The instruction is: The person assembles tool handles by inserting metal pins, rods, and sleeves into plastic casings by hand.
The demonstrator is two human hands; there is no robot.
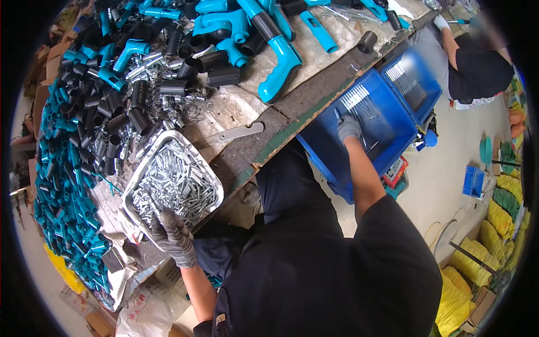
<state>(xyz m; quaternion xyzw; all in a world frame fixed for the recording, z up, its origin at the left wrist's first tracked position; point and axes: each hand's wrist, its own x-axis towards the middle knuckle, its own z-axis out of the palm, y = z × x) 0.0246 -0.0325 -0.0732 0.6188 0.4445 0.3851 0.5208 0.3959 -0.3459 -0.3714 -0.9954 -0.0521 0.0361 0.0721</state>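
My left hand [175,240], in a grey striped glove, is at the near edge of a white tray [218,194]. Its fingers are bent together around what looks like a small metal pin [152,203]. Many short silvery pins [178,178] fill the tray. My right hand [349,129], in a grey glove, reaches into a blue plastic bin [394,119]. The fingers are closed around a thin metal rod, mostly hidden by the hand. More slim rods [355,98] lie side by side at the bin's far end, and a few lie loose beside the hand.
Teal curved handles [280,70], black tubes [223,77] and springs crowd the worktable. A flat metal bar [241,132] lies near its green edge [303,119]. A second blue bin [429,101] adjoins the first. Another person [477,73] works at far right, near yellow sacks [480,261].
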